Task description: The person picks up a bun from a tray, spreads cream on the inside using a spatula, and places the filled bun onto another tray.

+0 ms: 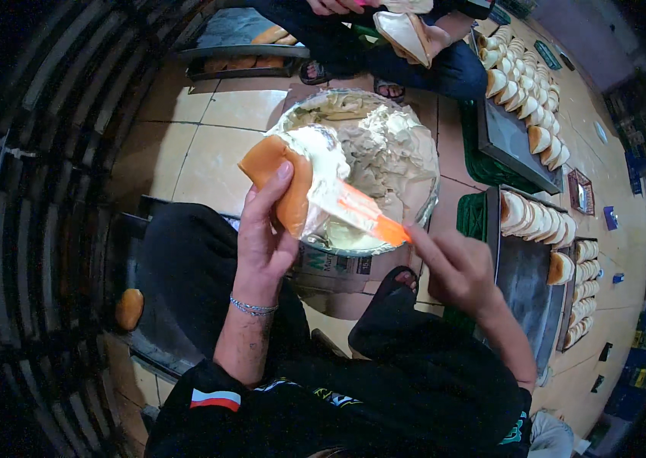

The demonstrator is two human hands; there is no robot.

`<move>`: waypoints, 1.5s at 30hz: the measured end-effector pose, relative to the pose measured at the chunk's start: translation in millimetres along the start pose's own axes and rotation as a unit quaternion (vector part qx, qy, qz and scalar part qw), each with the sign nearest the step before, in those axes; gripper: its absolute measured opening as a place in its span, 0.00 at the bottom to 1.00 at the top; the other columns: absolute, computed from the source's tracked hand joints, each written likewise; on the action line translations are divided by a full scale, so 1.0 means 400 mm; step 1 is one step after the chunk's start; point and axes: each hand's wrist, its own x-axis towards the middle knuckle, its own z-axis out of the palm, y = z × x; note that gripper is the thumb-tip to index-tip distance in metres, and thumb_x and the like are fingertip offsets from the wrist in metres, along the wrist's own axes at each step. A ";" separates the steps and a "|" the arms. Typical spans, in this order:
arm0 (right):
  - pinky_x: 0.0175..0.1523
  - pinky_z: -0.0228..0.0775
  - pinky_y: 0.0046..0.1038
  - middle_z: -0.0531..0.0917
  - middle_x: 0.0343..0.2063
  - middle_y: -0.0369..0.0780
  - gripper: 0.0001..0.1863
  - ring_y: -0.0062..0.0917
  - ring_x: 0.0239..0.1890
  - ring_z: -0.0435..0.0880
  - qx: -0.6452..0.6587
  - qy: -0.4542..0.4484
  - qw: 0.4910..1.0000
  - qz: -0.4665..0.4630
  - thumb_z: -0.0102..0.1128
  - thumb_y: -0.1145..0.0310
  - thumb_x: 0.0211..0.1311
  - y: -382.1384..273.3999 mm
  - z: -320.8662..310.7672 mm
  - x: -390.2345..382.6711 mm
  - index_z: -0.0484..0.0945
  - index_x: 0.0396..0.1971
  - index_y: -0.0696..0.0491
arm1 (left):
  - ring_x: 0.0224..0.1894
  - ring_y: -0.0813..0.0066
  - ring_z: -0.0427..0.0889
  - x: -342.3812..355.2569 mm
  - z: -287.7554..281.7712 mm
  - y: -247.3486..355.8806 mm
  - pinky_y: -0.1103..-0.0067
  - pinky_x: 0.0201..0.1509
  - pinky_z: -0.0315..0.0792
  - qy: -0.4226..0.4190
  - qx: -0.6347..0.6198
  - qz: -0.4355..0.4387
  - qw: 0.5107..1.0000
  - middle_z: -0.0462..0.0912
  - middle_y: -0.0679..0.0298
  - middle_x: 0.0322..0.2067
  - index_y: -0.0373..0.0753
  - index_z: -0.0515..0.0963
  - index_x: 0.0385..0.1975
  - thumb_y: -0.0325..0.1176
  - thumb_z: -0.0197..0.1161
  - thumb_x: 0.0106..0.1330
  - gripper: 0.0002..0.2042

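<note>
My left hand (262, 229) is closed around a brown-crusted bread bun (296, 197), tilted over the near left side of a large round basin (437, 187). Thick white cream covers the bun's face turned to the right. In my right hand (457, 269) is an orange spatula (390, 229), gripped by its near end. Its blade is smeared with cream and lies against the cream on the bun. Pale cream (395, 149) is heaped in the basin, highest toward the back right.
Across the basin sits another person, whose hand (437, 44) holds a cream-covered bread piece (403, 34). Filled breads stand in rows on a dark tray (510, 141) and a nearer tray (521, 286) at right. One bun (130, 308) lies at left; another tray (239, 52) stands at back left.
</note>
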 end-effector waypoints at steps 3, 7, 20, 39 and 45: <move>0.20 0.58 0.20 0.70 0.23 0.30 0.30 0.17 0.21 0.70 -0.053 0.005 0.998 -0.033 0.59 0.70 0.49 -0.035 0.034 -0.006 0.76 0.58 0.54 | 0.51 0.72 0.80 0.017 -0.021 -0.007 0.75 0.58 0.75 0.010 -0.039 0.014 0.999 0.79 0.62 0.48 0.36 0.71 0.53 0.31 0.64 0.65 0.18; 0.25 0.66 0.25 0.73 0.22 0.33 0.27 0.21 0.21 0.73 0.057 0.000 0.998 -0.015 0.61 0.74 0.53 -0.044 0.049 -0.023 0.76 0.57 0.55 | 0.53 0.72 0.78 0.021 -0.024 -0.001 0.74 0.60 0.72 -0.002 -0.094 0.007 0.996 0.77 0.61 0.51 0.36 0.69 0.56 0.29 0.65 0.64 0.21; 0.28 0.63 0.18 0.73 0.24 0.32 0.17 0.13 0.23 0.70 0.559 0.011 0.706 0.435 0.47 0.69 0.74 -0.100 -0.027 0.078 0.72 0.55 0.63 | 0.61 0.63 0.73 0.007 0.012 -0.057 0.70 0.66 0.67 -0.066 0.394 0.429 0.810 0.72 0.52 0.58 0.30 0.67 0.60 0.24 0.71 0.54 0.32; 0.23 0.70 0.27 0.71 0.24 0.36 0.31 0.22 0.22 0.76 0.056 -0.051 0.997 -0.002 0.56 0.77 0.51 -0.122 -0.009 0.031 0.70 0.60 0.64 | 0.58 0.58 0.77 0.033 0.003 -0.046 0.69 0.64 0.68 0.020 0.512 0.516 0.687 0.78 0.51 0.54 0.32 0.74 0.53 0.24 0.68 0.55 0.23; 0.24 0.73 0.27 0.81 0.28 0.41 0.27 0.27 0.23 0.80 0.151 -0.009 0.988 -0.034 0.56 0.82 0.48 -0.077 -0.031 0.012 0.74 0.54 0.64 | 0.57 0.65 0.77 0.049 -0.010 -0.043 0.71 0.63 0.70 0.013 0.497 0.477 0.725 0.77 0.55 0.54 0.32 0.71 0.57 0.26 0.70 0.55 0.27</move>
